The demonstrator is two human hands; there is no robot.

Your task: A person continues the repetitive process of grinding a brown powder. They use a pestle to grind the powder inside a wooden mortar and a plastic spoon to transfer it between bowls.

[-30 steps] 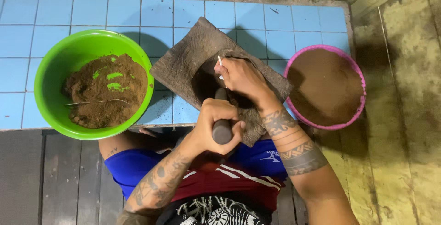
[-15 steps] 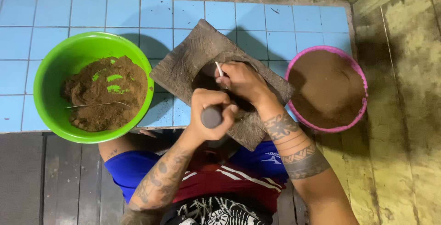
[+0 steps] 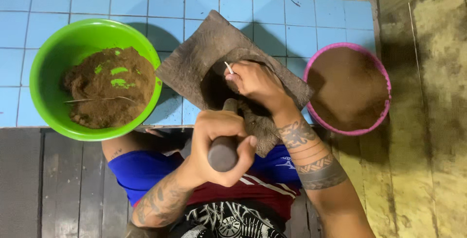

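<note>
A flat grey grinding stone (image 3: 204, 53) lies tilted across the blue tiles in front of me. My left hand (image 3: 219, 143) is wrapped round the near end of a dark stone roller (image 3: 223, 153) that points into the stone's hollow. My right hand (image 3: 253, 82) rests on the stone over the dark brown mass, fingers curled, with a thin white stick (image 3: 228, 68) between them. Most of the ground material is hidden under that hand.
A green bowl (image 3: 53, 63) at the left holds lumpy brown powder and a spoon. A pink-rimmed bowl (image 3: 384, 82) at the right is full of fine brown powder. Dark wooden planks lie under my knees; a yellowish wall stands at the right.
My left hand has drawn the roller back toward my body and raised its near end. My right hand has stayed on the stone, shifting slightly.
</note>
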